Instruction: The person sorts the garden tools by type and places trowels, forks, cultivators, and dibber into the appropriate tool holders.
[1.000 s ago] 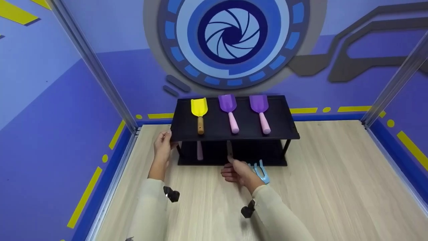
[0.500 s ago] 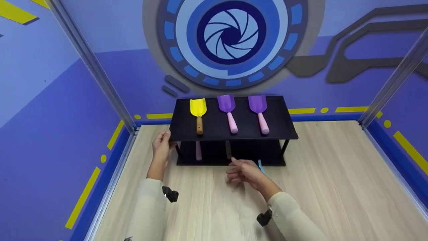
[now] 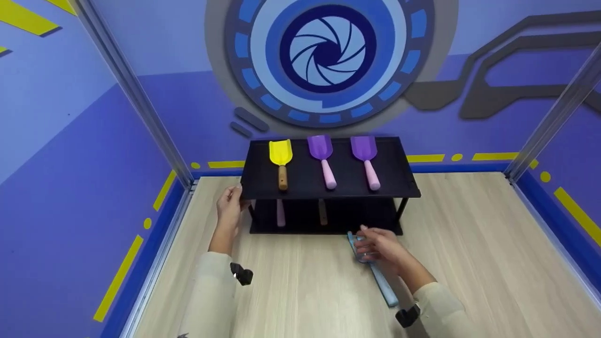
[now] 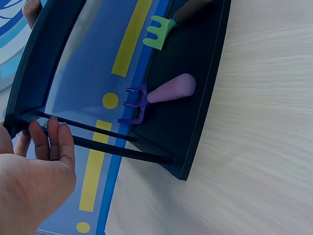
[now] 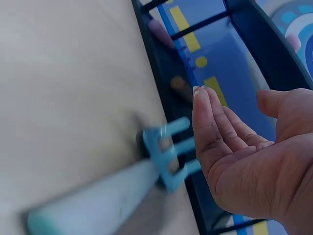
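Note:
My left hand (image 3: 229,209) grips the front left corner of the black two-tier rack (image 3: 300,180), its fingers curled at the upper shelf by a post. My right hand (image 3: 382,246) hovers over a light blue hand rake (image 3: 384,286) with fingers loosely extended, holding nothing. That rake lies on the table, tines toward the rack's front edge; the hand hides some of the tines in the head view. On the lower shelf, the left wrist view shows a purple hand rake (image 4: 171,90) with a pink handle and a green hand rake (image 4: 157,33) with a brown handle.
A yellow toy shovel (image 3: 281,152) with a brown handle and two purple shovels, one in the middle (image 3: 320,148) and one at the right (image 3: 364,148), lie on the upper shelf. Patterned walls stand behind and beside the wooden table (image 3: 474,244).
My right hand has left the brown handle on the lower shelf and moved right and toward me. More of the blue rake shows now. The left hand stays on the rack.

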Available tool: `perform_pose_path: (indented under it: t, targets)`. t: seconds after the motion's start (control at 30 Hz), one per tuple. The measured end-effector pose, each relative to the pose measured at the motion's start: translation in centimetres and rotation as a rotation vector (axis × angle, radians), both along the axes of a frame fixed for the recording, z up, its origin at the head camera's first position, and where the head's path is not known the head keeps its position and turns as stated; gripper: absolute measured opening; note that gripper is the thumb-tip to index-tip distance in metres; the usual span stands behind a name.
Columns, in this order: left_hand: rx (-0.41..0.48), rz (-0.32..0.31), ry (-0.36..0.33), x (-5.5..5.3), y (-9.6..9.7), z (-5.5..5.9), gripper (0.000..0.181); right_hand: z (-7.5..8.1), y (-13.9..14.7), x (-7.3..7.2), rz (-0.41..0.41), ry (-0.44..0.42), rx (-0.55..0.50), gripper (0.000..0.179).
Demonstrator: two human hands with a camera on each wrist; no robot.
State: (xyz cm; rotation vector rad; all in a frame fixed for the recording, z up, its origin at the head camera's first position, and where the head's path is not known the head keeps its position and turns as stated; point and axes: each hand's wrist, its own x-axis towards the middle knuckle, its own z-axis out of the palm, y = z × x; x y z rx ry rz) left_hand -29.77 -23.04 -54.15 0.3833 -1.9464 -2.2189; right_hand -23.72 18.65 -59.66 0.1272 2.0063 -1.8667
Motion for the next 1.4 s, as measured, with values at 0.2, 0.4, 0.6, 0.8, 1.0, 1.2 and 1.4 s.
perform_pose_path:
  t: [0.2, 0.4, 0.6, 0.8, 1.0, 1.2, 1.4]
  targets:
    - [0.006, 0.0, -0.001, 0.0, -0.1, 0.0, 0.03, -0.5, 2.3, 1.1, -0.037, 0.02, 0.134, 0.058]
    - [0.008, 0.0, 0.0, -0.1, -0.1, -0.1, 0.029, -1.2, 3.7, 2.4, -0.043, 0.069, 0.233, 0.046]
    - [0.012, -0.005, 0.0, -0.1, -0.2, -0.1, 0.029, -1.5, 4.4, 3.6, 0.015, 0.118, 0.318, 0.038]
    - [0.018, 0.018, 0.005, -0.4, -0.1, -0.2, 0.025, -1.5, 4.8, 4.2, 0.078, 0.182, 0.529, 0.034]
    - [0.028, 0.023, 0.009, -0.5, 0.0, 0.0, 0.023, -1.5, 4.6, 4.6, 0.126, 0.175, 0.697, 0.031]
    - [0.009, 0.011, 0.007, -0.4, -0.1, 0.0, 0.027, -2.3, 4.0, 5.0, 0.139, 0.169, 0.737, 0.039]
    - [-0.001, 0.01, 0.004, -0.3, 0.0, -0.1, 0.025, -2.4, 3.6, 5.1, 0.16, 0.159, 0.766, 0.043]
